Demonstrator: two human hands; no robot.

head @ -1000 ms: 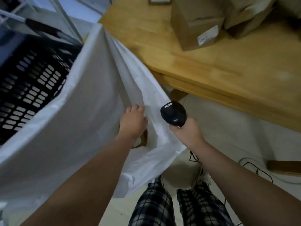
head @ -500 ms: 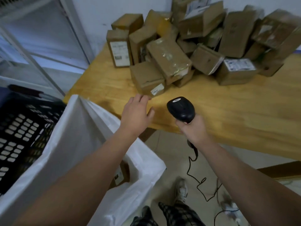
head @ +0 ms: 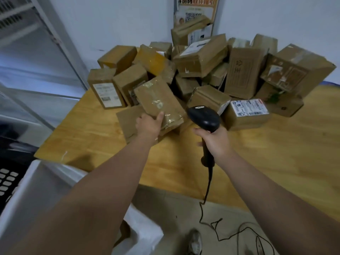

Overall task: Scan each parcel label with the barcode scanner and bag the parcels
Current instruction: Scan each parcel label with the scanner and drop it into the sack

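The left hand [head: 150,126] has left the bag [head: 36,190] and now clasps a taped parcel [head: 160,100] at the front of the pile [head: 202,57] on the table [head: 266,153], with the thumb on top and the fingers hidden. The right hand [head: 216,142] stays wrapped round the scanner [head: 204,117], just beside that parcel. Judgement: a fresh cycle has begun, and since no label shows on the upper face, the parcel likely needs turning before scanning.
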